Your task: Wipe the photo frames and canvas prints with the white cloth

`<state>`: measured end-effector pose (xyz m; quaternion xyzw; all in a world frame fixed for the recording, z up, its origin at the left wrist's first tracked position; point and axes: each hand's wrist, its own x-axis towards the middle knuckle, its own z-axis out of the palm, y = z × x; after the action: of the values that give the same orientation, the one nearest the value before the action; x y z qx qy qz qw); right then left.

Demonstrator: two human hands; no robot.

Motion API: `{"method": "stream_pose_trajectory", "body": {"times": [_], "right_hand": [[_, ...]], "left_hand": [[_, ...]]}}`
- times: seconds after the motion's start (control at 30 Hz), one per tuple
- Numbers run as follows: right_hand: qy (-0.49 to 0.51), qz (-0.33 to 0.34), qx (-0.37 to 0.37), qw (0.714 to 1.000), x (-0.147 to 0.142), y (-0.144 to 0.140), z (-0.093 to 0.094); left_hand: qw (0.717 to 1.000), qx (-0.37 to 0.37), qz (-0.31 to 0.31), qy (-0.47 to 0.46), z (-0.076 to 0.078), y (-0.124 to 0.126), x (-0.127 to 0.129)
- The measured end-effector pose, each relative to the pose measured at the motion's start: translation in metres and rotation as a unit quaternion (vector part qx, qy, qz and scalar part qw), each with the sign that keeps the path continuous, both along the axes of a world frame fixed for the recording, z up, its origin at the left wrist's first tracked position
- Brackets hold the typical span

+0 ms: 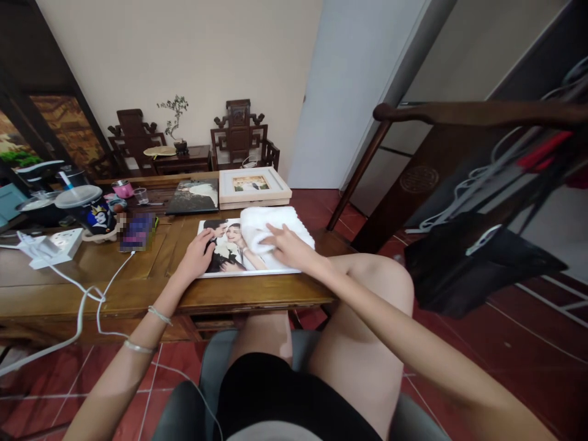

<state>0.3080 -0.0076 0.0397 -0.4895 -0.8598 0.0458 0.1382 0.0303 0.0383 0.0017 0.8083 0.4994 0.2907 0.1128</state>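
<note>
Two hands are at work on one photo panel [225, 252], which lies flat near the front edge of the wooden table [266, 298]. It shows a picture of two people. On its right part there is a white towel [294, 219], folded in a thick form, and this covers some of the picture. The left hand [200, 252] rests upon the left edge of the panel; its fingers are a little bent and not closed. The right hand [293, 246] lies on the towel with the fingers partly stretched and a little apart. Whether these fingers pinch the cloth, I cannot tell.

Just behind the panel is a framed picture [252, 185], and beside it, to the left, a dark picture panel [192, 197]. Farther left stand a lidded cup [82, 205] and a white power strip [57, 250]. Beyond the table, two carved chairs are near the wall.
</note>
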Motion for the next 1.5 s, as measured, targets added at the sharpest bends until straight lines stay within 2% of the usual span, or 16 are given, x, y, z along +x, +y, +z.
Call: {"method": "stream_pose_trajectory", "body": {"times": [0.17,0.23,0.3,0.4,0.5,0.67,0.77,0.83,0.9,0.97,1.17,1.27,1.37,1.5], "right_hand": [[0.02,0.061,-0.004,0.998,0.01,-0.081,-0.004],[0.027,0.083,-0.014,0.996,0.013,-0.099,-0.002],[0.035,0.093,-0.019,0.995,0.016,-0.101,0.0],[0.034,0.078,-0.014,0.996,0.017,-0.075,0.001],[0.022,0.041,0.0,0.999,0.016,-0.027,0.0],[0.02,0.026,0.014,0.999,0.01,0.055,0.003],[0.041,0.01,0.02,0.999,0.005,0.081,0.008],[0.049,0.007,0.02,0.999,0.002,0.083,0.01],[0.046,0.015,0.015,0.999,0.002,0.071,0.01],[0.036,0.029,0.01,0.999,0.004,0.047,0.007],[0.036,0.063,-0.009,0.997,0.017,-0.068,0.008],[0.03,0.094,-0.022,0.995,0.018,-0.106,0.015],[0.027,0.105,-0.029,0.994,0.018,-0.103,0.015],[0.059,0.074,-0.019,0.995,0.014,-0.043,0.005]], "left_hand": [[1.0,0.003,-0.002,-0.01,-0.001,-0.001,0.001],[1.0,0.006,-0.003,-0.014,-0.001,-0.001,0.001],[1.0,0.007,-0.004,-0.013,-0.002,0.0,0.001],[1.0,0.009,-0.006,-0.011,-0.003,0.001,-0.001],[1.0,0.011,-0.008,-0.013,-0.003,0.002,-0.002],[1.0,0.009,-0.007,-0.009,-0.003,0.002,-0.004],[1.0,0.005,-0.002,-0.004,-0.001,0.0,-0.003],[1.0,0.003,-0.001,-0.005,0.0,0.0,-0.002],[1.0,0.002,0.0,-0.01,0.0,0.0,-0.001],[1.0,0.001,0.002,-0.012,-0.002,0.002,-0.001],[1.0,0.012,0.0,-0.013,-0.005,0.003,-0.001],[1.0,0.008,-0.001,-0.01,-0.004,0.002,-0.001],[1.0,0.004,-0.002,0.001,-0.003,0.002,-0.001],[1.0,0.004,-0.008,0.008,-0.003,0.003,-0.002]]}}
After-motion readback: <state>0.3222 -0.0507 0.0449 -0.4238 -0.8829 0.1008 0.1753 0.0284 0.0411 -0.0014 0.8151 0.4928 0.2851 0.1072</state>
